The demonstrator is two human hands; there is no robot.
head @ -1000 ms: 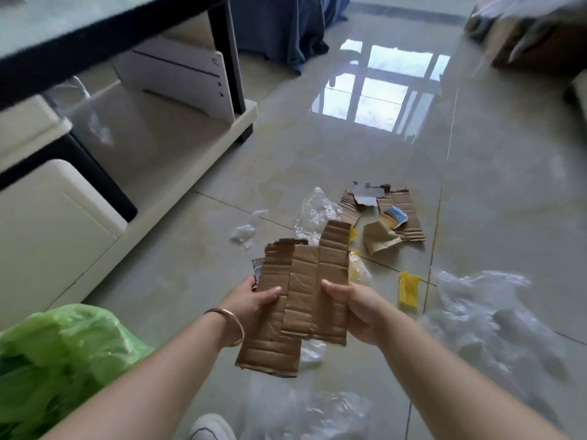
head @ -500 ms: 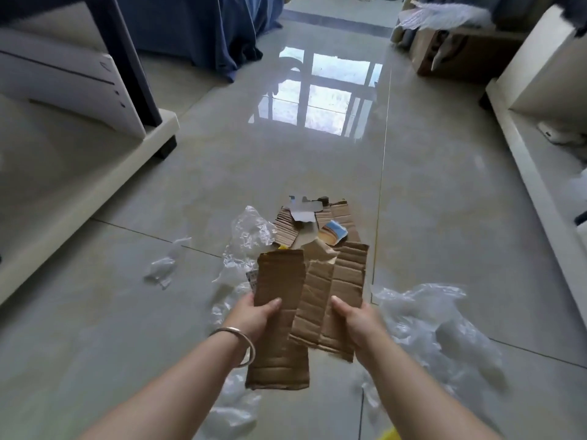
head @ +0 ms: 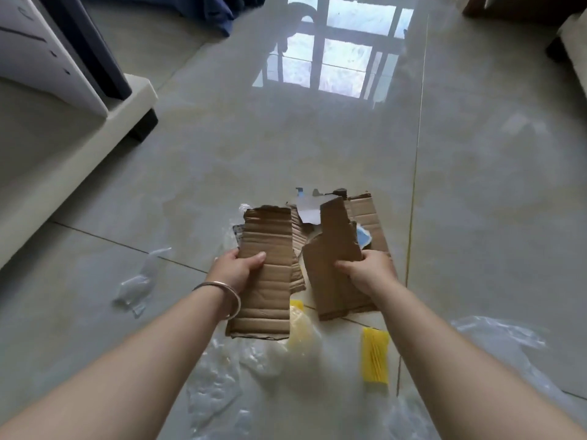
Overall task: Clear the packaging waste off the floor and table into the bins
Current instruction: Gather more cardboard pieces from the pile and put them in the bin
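My left hand (head: 237, 268) grips a tall strip of brown corrugated cardboard (head: 266, 300) by its left edge, thumb on the front. My right hand (head: 368, 270) grips a second, torn brown cardboard piece (head: 330, 249) by its right edge. The two pieces are held apart above the tiled floor. Behind them on the floor lies a pile of cardboard scraps (head: 365, 214) with white and blue paper bits. A yellow ribbed piece (head: 375, 357) and a yellowish plastic bag (head: 301, 328) lie below my hands.
Clear plastic film (head: 495, 341) spreads on the floor at the right, more clear film (head: 216, 385) lies below my arms, and a small crumpled clear wrap (head: 139, 281) lies at the left. A cream low shelf unit (head: 104, 134) stands at the left. A dark blue cloth (head: 222, 11) hangs at the top.
The two cardboard pieces, overlapped before, are now pulled apart, one in each hand. The view has swung right and the green bag has left the frame.
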